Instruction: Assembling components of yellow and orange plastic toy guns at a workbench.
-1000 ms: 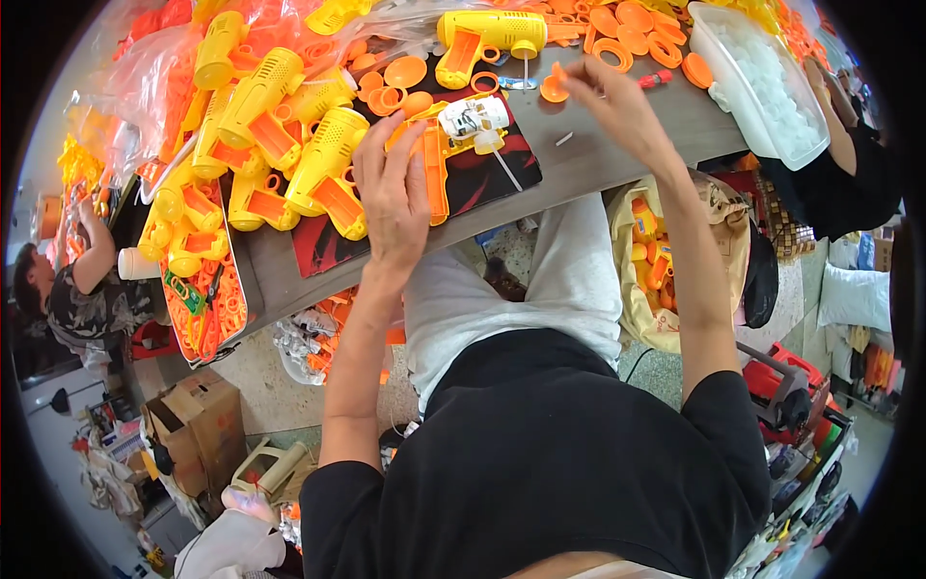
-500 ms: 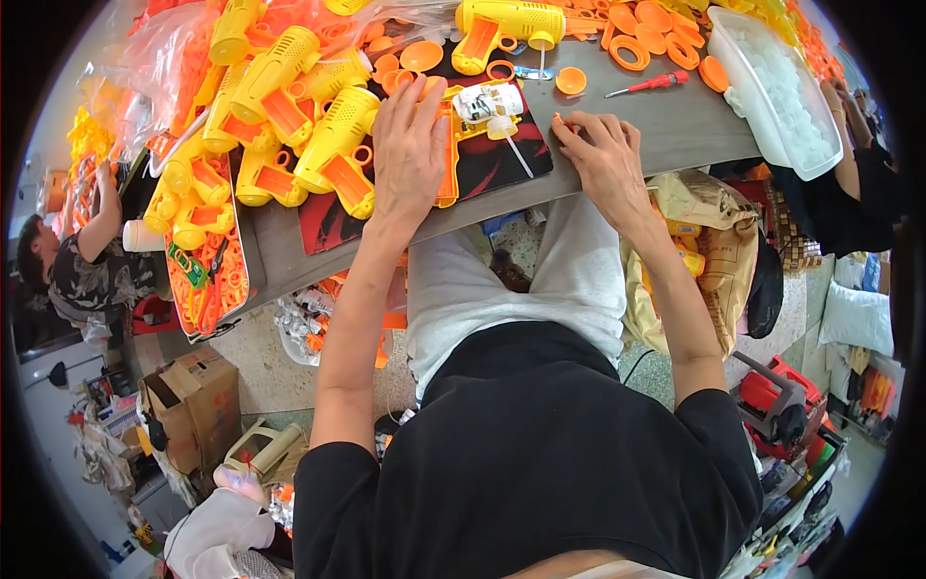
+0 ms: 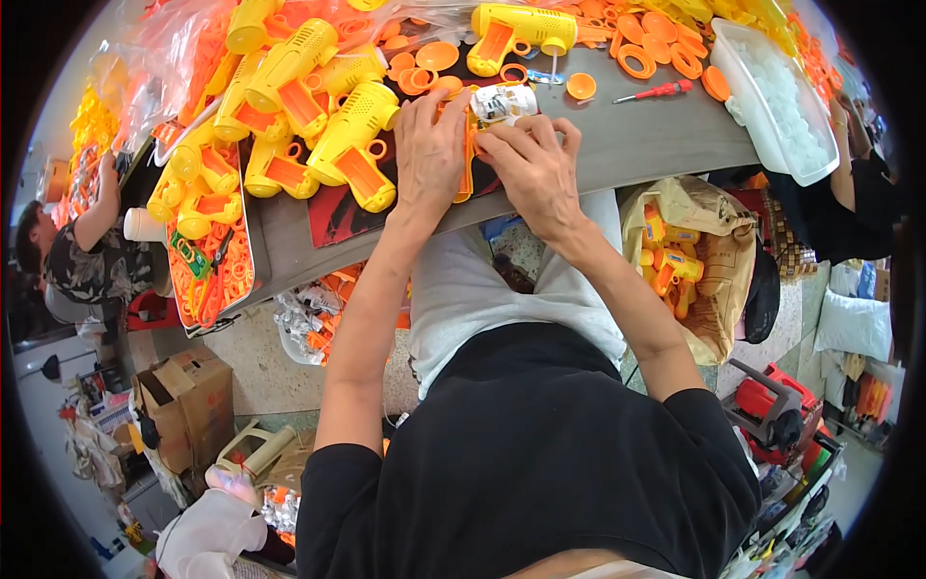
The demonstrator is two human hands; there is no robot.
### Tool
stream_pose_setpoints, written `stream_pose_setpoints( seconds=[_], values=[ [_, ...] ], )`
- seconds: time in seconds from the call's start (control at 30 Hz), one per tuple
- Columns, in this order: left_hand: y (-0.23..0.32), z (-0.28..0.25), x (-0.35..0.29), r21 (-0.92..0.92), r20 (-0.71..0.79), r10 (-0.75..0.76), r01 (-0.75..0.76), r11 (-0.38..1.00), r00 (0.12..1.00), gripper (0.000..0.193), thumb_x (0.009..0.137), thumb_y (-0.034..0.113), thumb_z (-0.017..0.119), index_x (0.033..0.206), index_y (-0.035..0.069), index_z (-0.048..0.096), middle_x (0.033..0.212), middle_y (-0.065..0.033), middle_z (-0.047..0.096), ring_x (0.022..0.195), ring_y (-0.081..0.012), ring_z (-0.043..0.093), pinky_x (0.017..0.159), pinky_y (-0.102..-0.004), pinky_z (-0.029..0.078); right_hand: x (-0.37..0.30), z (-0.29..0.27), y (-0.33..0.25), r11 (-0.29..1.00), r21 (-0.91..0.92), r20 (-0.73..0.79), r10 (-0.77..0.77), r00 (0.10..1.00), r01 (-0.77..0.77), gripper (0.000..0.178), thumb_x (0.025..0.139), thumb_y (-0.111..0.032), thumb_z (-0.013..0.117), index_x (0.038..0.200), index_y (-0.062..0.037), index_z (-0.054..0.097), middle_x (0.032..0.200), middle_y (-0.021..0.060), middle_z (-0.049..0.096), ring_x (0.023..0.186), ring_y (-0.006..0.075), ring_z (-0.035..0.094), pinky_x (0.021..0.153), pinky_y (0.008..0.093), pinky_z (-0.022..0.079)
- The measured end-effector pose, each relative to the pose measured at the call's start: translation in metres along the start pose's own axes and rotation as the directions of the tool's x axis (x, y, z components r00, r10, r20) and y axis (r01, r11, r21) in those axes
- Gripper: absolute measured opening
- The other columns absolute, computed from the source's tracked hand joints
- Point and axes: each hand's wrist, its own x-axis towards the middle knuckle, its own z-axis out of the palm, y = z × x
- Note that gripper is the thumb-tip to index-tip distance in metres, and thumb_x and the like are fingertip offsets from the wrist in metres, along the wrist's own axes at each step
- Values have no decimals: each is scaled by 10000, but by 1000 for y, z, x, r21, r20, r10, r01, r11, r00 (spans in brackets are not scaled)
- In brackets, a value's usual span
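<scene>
An opened yellow-and-orange toy gun shell [image 3: 466, 179] lies on the table in front of me, with a white cylindrical unit [image 3: 505, 102] set in its far end. My left hand [image 3: 429, 159] grips the shell from its left side, fingers bent over the edge. From the right, my right hand [image 3: 535, 174] reaches onto the shell's handle, its thumb and fingertips pinched together at a small orange piece [image 3: 478, 145]. The fingers partly hide that piece. Beneath lies a dark red-and-black mat [image 3: 333, 220].
Several yellow toy guns [image 3: 357, 130] crowd the left. Orange cups [image 3: 581, 87] and a red screwdriver [image 3: 654, 92] lie to the right, beside a white tub [image 3: 828, 166] of translucent pieces. A paper sack [image 3: 719, 289] of yellow toys stands below the table edge. Other people work on both sides.
My right hand has moved left with the small orange piece, from bare table onto the shell's handle. The left hand stays on the shell. The whole view has shifted slightly.
</scene>
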Motion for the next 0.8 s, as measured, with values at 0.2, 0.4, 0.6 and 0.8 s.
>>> stream_pose_setpoints(
  seconds=[0.2,0.4,0.6,0.8],
  values=[
    [-1,0,-2,-24,-17,-21,21,999,1000,285,950,170,577,1214,89,648,1186,-118,563,1095,-318,516,1001,-449,383,0,5,0,992,-127,44,-13,999,19,255,804,-164,719,1058,-149,706,1065,-61,671,991,159,560,947,416,312],
    [-11,-9,11,-225,118,-108,133,965,987,296,886,235,676,1143,87,666,1094,-107,573,1021,-301,528,927,-414,429,10,-8,14,974,-146,145,-154,977,175,293,776,-137,666,1067,-130,705,1084,-48,647,1015,169,565,988,418,301],
    [-12,-6,17,-257,168,-129,170,951,977,300,850,233,714,1098,71,665,1051,-102,569,973,-301,530,886,-391,448,-9,12,-25,896,-384,193,-160,968,224,340,753,-109,622,1057,37,668,1082,82,617,962,209,573,992,445,357],
    [1,-15,11,-154,-34,-7,2,988,999,236,857,161,681,1078,80,670,1157,-87,584,1062,-296,526,939,-415,412,6,-11,0,999,-40,95,-16,995,20,307,779,-85,669,1084,-91,708,1100,44,635,957,209,573,998,423,355]
  ],
)
